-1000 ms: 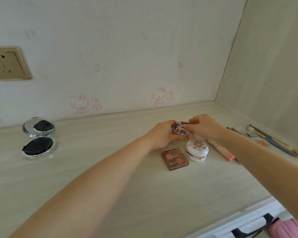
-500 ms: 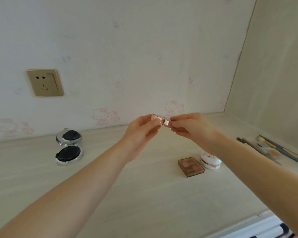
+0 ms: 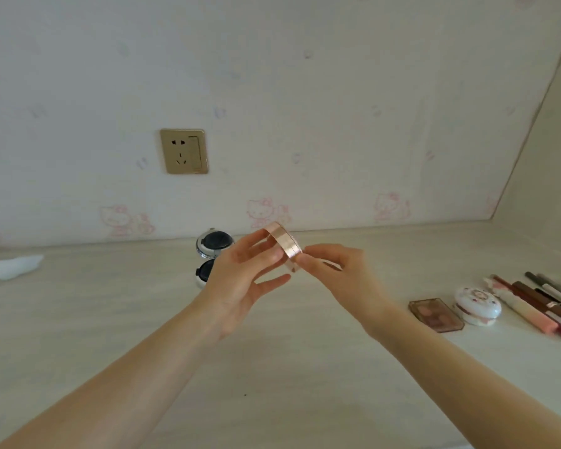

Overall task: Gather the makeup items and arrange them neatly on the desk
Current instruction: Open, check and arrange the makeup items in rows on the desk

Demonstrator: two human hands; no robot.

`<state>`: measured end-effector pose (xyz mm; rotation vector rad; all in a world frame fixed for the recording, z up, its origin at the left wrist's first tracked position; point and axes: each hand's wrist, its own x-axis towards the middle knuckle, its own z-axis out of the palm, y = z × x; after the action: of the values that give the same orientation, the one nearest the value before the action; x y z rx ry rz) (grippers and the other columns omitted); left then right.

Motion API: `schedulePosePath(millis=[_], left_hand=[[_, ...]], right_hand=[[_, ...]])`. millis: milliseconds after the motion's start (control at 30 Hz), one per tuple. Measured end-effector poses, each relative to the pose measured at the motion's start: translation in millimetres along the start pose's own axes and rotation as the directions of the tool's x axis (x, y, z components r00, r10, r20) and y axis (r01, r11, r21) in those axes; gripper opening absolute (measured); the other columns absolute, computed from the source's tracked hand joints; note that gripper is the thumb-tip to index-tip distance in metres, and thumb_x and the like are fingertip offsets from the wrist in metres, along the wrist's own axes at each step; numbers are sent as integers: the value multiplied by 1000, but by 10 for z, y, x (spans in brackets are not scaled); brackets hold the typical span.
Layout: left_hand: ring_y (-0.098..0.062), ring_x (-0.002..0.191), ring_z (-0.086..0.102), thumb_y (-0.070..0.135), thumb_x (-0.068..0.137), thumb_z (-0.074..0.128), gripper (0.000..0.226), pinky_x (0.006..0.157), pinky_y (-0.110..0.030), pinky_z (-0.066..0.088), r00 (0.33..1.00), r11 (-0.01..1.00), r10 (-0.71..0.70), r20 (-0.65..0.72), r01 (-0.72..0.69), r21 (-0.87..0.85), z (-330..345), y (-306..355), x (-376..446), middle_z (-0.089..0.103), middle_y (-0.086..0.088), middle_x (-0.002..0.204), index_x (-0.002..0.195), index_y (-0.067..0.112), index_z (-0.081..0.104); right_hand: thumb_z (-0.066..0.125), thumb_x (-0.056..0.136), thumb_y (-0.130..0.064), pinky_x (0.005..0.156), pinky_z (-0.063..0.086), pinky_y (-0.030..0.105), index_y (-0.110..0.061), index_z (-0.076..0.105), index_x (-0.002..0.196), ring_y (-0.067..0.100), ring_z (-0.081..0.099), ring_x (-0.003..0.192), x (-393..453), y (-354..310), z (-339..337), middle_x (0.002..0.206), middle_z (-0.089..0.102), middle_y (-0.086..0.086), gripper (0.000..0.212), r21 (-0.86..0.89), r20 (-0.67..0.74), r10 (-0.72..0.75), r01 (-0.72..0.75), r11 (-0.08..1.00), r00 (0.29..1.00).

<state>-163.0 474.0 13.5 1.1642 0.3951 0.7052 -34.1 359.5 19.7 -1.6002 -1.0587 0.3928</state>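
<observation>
Both hands, left (image 3: 240, 280) and right (image 3: 334, 273), grip a closed rose-gold compact (image 3: 285, 243), its contents hidden.

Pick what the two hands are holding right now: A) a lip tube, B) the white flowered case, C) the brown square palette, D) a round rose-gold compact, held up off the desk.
D: the left hand and right hand both grip the round rose-gold compact above the desk.

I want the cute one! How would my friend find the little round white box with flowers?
Follow the pale wooden desk to its right side. Between a brown square eyeshadow palette and a row of makeup sticks sits the round white flowered box, the only domed thing there.
</observation>
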Motion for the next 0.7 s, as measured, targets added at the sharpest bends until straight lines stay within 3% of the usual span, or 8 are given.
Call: schedulePosePath(millis=[167,233,300,367,467,533,700], left_hand=[[-28,101,68,10,74,70,36,83,-41,57,1000,1000,12,-23,-12,-3,-289,51,-148,71,-12,109,110,11,69],[-27,100,69,10,73,71,31,82,-42,57,999,1000,16,-52,-15,7,-389,35,-183,71,-12,107,104,13,72],[-28,101,68,11,71,73,36,82,-43,57,997,1000,20,-79,-19,22,-464,6,-221,70,-13,108,107,14,71],[-30,102,67,12,69,74,43,83,-44,56,996,997,36,-77,-32,64,-517,-32,-259,69,-13,110,112,16,70],[-27,97,69,11,71,74,45,81,-42,57,997,990,60,-58,-52,133,-594,-96,-298,67,-11,114,115,19,69],[-29,99,69,6,70,79,53,79,-42,56,995,986,74,-64,-63,151,-674,-150,-299,65,-10,119,120,18,65],[-32,101,68,10,69,78,56,80,-42,54,993,970,112,-26,-103,218,-803,-244,-310,67,-5,118,122,21,62]], right_hand=[[69,83,-37,102,44,29,-30,75,94,-7,60,103,-36,22,316,98,70,-23,14,49,97,-5,0,999,995],[68,85,-36,102,44,25,-31,72,105,-7,57,108,-33,62,427,105,69,-22,21,47,109,-16,11,999,994],[69,84,-35,94,46,15,-34,62,120,-7,53,115,-30,88,536,117,62,-23,36,50,112,-51,46,998,992],[70,84,-27,87,50,15,-39,54,127,-6,51,119,-22,106,646,126,57,-24,47,102,175,-103,86,991,979],[71,83,-10,86,54,23,-40,53,127,-2,52,121,-7,161,746,127,58,-22,56,210,268,-150,94,973,952],[71,82,-3,84,53,21,-36,55,125,1,54,121,4,206,750,127,60,-20,57,270,288,-162,82,959,944],[78,74,-2,86,51,19,-37,55,125,2,57,117,42,262,708,126,60,-20,66,272,337,-140,46,961,931]])
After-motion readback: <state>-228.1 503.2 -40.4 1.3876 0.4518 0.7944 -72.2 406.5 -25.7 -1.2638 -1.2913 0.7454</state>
